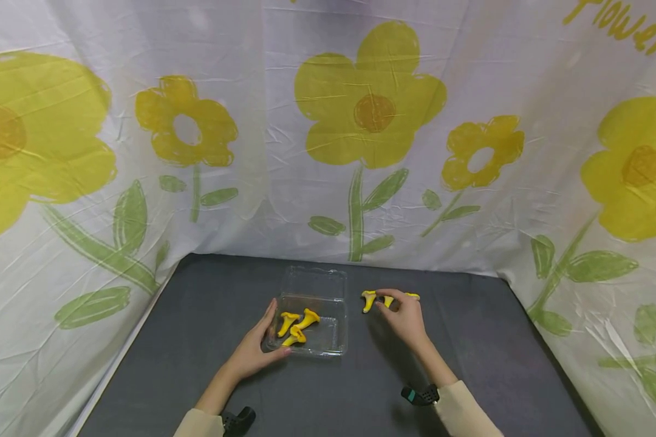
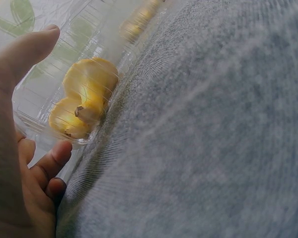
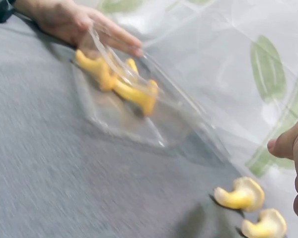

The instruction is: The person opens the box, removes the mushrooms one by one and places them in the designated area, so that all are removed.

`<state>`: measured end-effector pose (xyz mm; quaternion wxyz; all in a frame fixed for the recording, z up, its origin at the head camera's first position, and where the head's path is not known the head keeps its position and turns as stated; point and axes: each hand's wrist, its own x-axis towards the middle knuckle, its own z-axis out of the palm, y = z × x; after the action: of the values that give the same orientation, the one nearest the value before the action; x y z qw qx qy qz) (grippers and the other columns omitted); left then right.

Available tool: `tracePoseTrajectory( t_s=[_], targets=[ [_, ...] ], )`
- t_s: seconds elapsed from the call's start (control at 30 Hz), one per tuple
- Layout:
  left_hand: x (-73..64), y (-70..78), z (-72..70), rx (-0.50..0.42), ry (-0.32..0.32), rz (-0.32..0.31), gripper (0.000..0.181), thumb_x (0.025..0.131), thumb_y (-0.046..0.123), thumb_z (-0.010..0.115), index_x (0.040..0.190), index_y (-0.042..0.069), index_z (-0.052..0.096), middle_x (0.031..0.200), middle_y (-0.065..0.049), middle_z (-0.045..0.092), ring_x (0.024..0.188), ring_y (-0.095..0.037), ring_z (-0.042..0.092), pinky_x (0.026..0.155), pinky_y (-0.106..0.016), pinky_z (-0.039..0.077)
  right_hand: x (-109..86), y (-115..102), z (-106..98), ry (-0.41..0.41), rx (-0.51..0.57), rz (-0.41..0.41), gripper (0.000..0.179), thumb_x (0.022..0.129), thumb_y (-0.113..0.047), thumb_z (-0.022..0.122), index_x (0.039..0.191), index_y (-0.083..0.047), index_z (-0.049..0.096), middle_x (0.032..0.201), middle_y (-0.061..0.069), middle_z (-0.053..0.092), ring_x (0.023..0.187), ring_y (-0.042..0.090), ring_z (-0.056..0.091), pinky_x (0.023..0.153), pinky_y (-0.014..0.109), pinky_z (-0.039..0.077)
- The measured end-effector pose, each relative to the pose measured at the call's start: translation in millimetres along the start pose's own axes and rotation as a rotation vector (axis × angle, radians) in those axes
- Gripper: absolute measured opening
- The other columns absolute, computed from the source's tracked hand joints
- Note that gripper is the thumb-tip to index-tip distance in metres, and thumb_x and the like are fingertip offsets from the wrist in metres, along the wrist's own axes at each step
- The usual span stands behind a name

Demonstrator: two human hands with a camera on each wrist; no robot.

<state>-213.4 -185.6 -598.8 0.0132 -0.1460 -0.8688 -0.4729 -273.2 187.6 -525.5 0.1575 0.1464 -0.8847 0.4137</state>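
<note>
A clear hinged plastic box (image 1: 336, 348) stands on the dark table with its lid (image 1: 314, 281) folded back. Inside its left half lie three yellow chanterelle mushrooms (image 1: 308, 318). My left hand (image 1: 249, 352) grips the box's left end, thumb at the front and fingers along the far side. To the right of the box, more chanterelles (image 1: 369, 301) lie in a row. Over this row hovers my right hand (image 1: 404, 318), thumb and forefinger apart with nothing pinched. It partly hides the row in the head view. Two chanterelles (image 3: 241, 193) show below its thumb in the right wrist view.
A white cloth with printed yellow flowers (image 1: 373, 109) hangs around the back and sides of the dark table (image 1: 328, 394). Black bands (image 1: 422, 395) sit on both wrists.
</note>
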Motion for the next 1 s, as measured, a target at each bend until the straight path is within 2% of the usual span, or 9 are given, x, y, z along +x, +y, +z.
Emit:
tracePoseTrajectory(
  t_s=[0.03, 0.13, 0.2, 0.27, 0.33, 0.47, 0.63, 0.87, 1.0],
  targets=[
    [0.0, -0.2, 0.1, 0.0, 0.002, 0.003, 0.115, 0.089, 0.041, 0.086, 0.173, 0.017, 0.011, 0.177, -0.01, 0.018, 0.083, -0.006, 0.046, 0.085, -0.031, 0.039, -0.8, -2.2, 2.8, 0.001, -0.001, 0.003, 0.026, 0.091, -0.003, 0.083, 0.117, -0.003, 0.08, 0.074, 0.009, 0.07, 0.042, 0.002, 0.032, 0.048, 0.034, 0.046],
    [0.0, -0.9, 0.4, 0.0, 0.006, 0.011, 0.115, 0.089, 0.041, 0.086, 0.173, 0.016, 0.011, 0.177, -0.012, 0.019, 0.082, -0.005, 0.045, 0.084, -0.03, 0.039, -3.0, -8.9, 10.7, -0.008, 0.025, 0.0, 0.026, 0.09, -0.003, 0.084, 0.116, -0.003, 0.08, 0.092, 0.013, 0.077, 0.042, 0.0, 0.029, 0.048, 0.041, 0.045],
    [0.0, -1.2, 0.4, -0.002, 0.007, 0.01, 0.115, 0.089, 0.041, 0.086, 0.173, 0.016, 0.011, 0.176, -0.013, 0.021, 0.082, -0.005, 0.045, 0.082, -0.03, 0.039, -3.9, -12.9, 15.4, -0.012, 0.042, -0.008, 0.027, 0.089, -0.002, 0.084, 0.115, -0.002, 0.08, 0.101, 0.015, 0.078, 0.042, -0.002, 0.027, 0.046, 0.034, 0.043],
    [0.0, -1.3, 0.5, -0.005, 0.007, 0.009, 0.115, 0.089, 0.041, 0.086, 0.173, 0.016, 0.011, 0.176, -0.013, 0.021, 0.081, -0.006, 0.045, 0.081, -0.03, 0.039, -5.0, -16.3, 19.9, -0.015, 0.058, -0.011, 0.028, 0.087, -0.002, 0.085, 0.115, -0.001, 0.08, 0.099, 0.017, 0.076, 0.043, -0.004, 0.027, 0.042, 0.027, 0.03],
    [0.0, -1.2, 0.5, -0.001, 0.006, 0.005, 0.115, 0.089, 0.041, 0.086, 0.173, 0.017, 0.011, 0.176, -0.013, 0.022, 0.082, -0.006, 0.045, 0.081, -0.03, 0.039, -6.2, -19.6, 24.3, -0.016, 0.068, -0.01, 0.028, 0.087, -0.002, 0.086, 0.114, -0.001, 0.08, 0.097, 0.017, 0.076, 0.043, -0.005, 0.027, 0.044, 0.022, 0.027],
    [0.6, -1.1, 0.4, 0.003, 0.004, 0.0, 0.115, 0.089, 0.041, 0.086, 0.173, 0.017, 0.011, 0.175, -0.011, 0.025, 0.083, -0.006, 0.045, 0.079, -0.03, 0.038, -9.5, -24.3, 32.9, -0.027, 0.103, -0.011, 0.029, 0.087, -0.002, 0.086, 0.115, -0.002, 0.08, 0.097, 0.016, 0.076, 0.042, -0.006, 0.028, 0.044, 0.02, 0.027],
    [0.8, -0.5, -0.2, -0.004, 0.004, -0.003, 0.115, 0.089, 0.042, 0.086, 0.173, 0.018, 0.011, 0.177, -0.008, 0.02, 0.082, -0.007, 0.045, 0.081, -0.03, 0.038, -11.7, -31.0, 43.3, -0.063, 0.119, -0.027, 0.028, 0.089, -0.004, 0.085, 0.116, -0.006, 0.081, 0.074, 0.016, 0.066, 0.04, -0.009, 0.022, 0.042, 0.018, 0.025],
    [0.8, -0.4, -0.6, -0.006, 0.002, 0.0, 0.115, 0.089, 0.043, 0.085, 0.173, 0.017, 0.011, 0.178, -0.007, 0.014, 0.082, -0.006, 0.046, 0.083, -0.031, 0.039, -9.7, -44.0, 56.1, -0.104, 0.14, -0.068, 0.028, 0.091, -0.005, 0.083, 0.119, -0.004, 0.08, 0.097, 0.019, 0.078, 0.038, -0.008, 0.021, 0.041, 0.017, 0.025],
    [0.6, -1.6, -0.2, -0.007, -0.002, 0.007, 0.116, 0.089, 0.042, 0.086, 0.173, 0.017, 0.01, 0.178, -0.008, 0.015, 0.081, -0.007, 0.045, 0.079, -0.03, 0.039, -8.7, -49.7, 64.0, -0.146, 0.143, -0.077, 0.029, 0.092, -0.006, 0.082, 0.121, -0.002, 0.079, 0.085, 0.017, 0.075, 0.039, -0.008, 0.021, 0.041, 0.017, 0.025]
  ],
)
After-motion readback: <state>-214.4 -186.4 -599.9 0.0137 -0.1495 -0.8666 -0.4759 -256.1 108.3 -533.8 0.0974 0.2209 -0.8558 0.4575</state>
